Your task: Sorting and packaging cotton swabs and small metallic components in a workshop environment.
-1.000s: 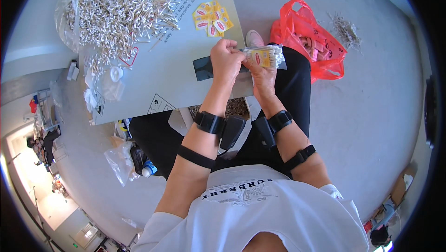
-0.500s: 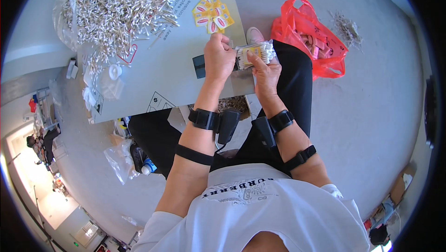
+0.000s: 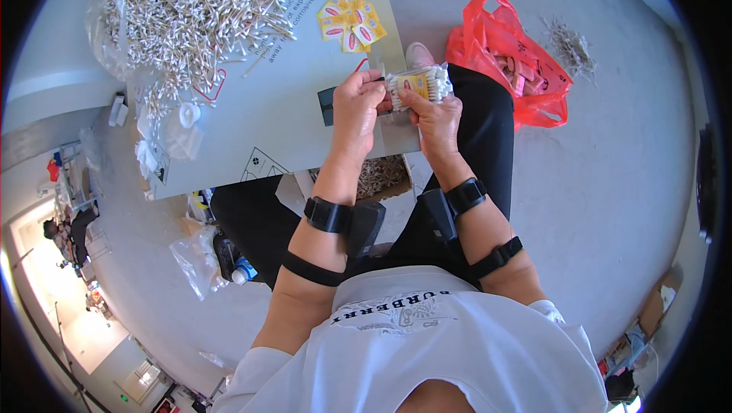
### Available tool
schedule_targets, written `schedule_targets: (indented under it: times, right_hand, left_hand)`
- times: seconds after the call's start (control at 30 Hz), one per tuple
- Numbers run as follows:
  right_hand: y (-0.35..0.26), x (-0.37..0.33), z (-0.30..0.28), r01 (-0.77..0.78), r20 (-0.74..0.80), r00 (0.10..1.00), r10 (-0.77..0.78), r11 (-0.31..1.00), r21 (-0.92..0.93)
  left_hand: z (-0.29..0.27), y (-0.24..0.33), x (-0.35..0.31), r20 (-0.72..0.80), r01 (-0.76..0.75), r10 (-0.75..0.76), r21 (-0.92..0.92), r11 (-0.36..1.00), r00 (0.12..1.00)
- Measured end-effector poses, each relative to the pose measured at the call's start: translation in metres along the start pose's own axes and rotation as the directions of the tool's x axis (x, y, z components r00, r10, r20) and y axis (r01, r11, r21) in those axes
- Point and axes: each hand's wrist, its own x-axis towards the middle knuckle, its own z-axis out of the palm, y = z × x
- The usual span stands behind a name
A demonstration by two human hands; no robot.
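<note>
A clear bag of white-tipped cotton swabs (image 3: 438,82) with a yellow label card (image 3: 418,83) inside is held above the table's right edge. My right hand (image 3: 440,120) grips it from the near side, thumb across its front. At the bag's left end, my left hand (image 3: 354,112) has thumb and fingers drawn together in a pinch; what lies between them is too small to tell. A dark flat piece (image 3: 326,107) lies on the table just left of that hand. Several yellow label cards (image 3: 352,23) are spread on the table beyond my hands.
A big heap of loose cotton swabs (image 3: 179,20) covers the table's far left. A clear round container (image 3: 187,117) stands nearer. Below the table's front edge is a cardboard box (image 3: 385,177) of swabs. On the floor at right sits a red plastic bag (image 3: 537,93) with pink packs.
My left hand has turned and its fingers have come down to the bag's left end. The right hand keeps its grip on the bag, almost in the same place.
</note>
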Motion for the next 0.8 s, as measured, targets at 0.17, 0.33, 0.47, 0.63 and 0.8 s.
schedule_targets:
  times: [0.17, 0.33, 0.47, 0.63, 0.8]
  right_hand:
    - [-0.003, -0.002, 0.002, -0.012, 0.014, 1.0, 0.013, 0.999, -0.043]
    - [0.003, -0.001, -0.001, 0.064, 0.078, 0.995, -0.062, 0.998, -0.025]
    - [0.009, 0.0, -0.003, 0.076, 0.082, 0.994, -0.069, 0.993, -0.086]
    - [0.018, -0.003, -0.001, 0.179, 0.022, 0.983, -0.183, 0.921, -0.347]
    - [0.02, -0.007, 0.005, 0.326, 0.038, 0.932, -0.36, 0.79, -0.518]
  left_hand:
    - [0.0, -0.001, -0.002, -0.101, 0.014, -0.034, -0.184, 0.983, 0.994]
    - [0.002, -0.004, -0.001, -0.033, 0.02, -0.03, -0.269, 0.963, 0.999]
    - [0.003, -0.002, 0.003, 0.049, -0.379, 0.395, 0.409, 0.83, 0.917]
    - [-0.004, 0.02, 0.029, 0.501, -0.644, 0.416, 0.481, 0.595, 0.759]
    - [-0.019, 0.022, 0.045, 0.63, -0.669, 0.301, 0.493, 0.556, 0.716]
